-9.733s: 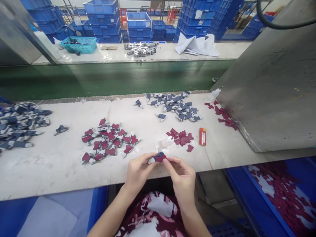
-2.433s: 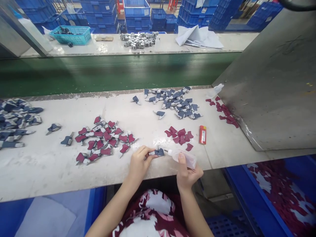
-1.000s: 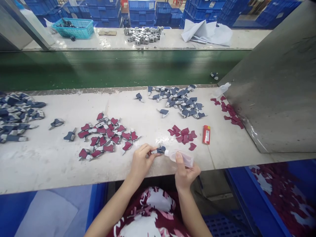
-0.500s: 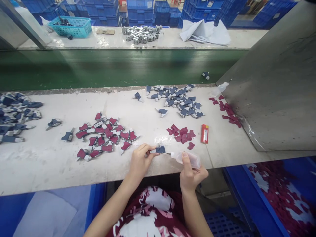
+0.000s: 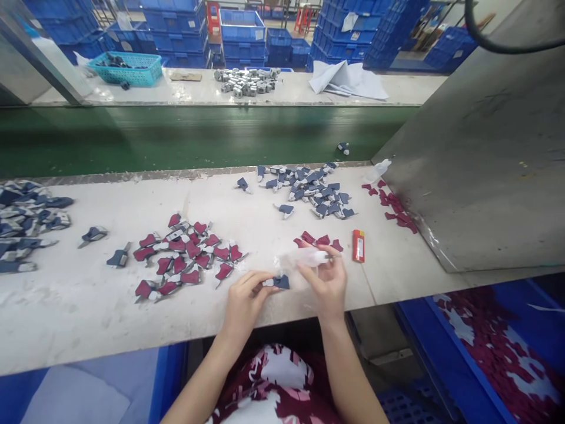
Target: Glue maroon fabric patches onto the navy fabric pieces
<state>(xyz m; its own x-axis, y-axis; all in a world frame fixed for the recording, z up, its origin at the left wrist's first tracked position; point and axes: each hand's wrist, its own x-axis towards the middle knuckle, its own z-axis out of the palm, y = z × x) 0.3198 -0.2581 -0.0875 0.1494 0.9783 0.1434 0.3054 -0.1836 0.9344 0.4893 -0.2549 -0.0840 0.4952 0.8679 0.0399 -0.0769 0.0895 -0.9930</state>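
My left hand pinches the pale end of a small blue-and-grey plastic part just above the table's front edge. In my right hand is a translucent squeeze bottle, its body to the left and its nozzle to the right; motion blurs it. Behind the bottle lie loose maroon pieces, partly hidden by it and my fingers. Left of my left hand spreads a group of similar parts with maroon faces.
Blue-and-grey parts lie at the back, more at far left. A red lighter rests right of my hand. Another bottle and maroon pieces sit by a metal panel. A green strip runs behind the table.
The bottle has swung round in my right hand: its nozzle pointed left at the part and now points right. Both hands still hold their things. The camera view has tilted up slightly.
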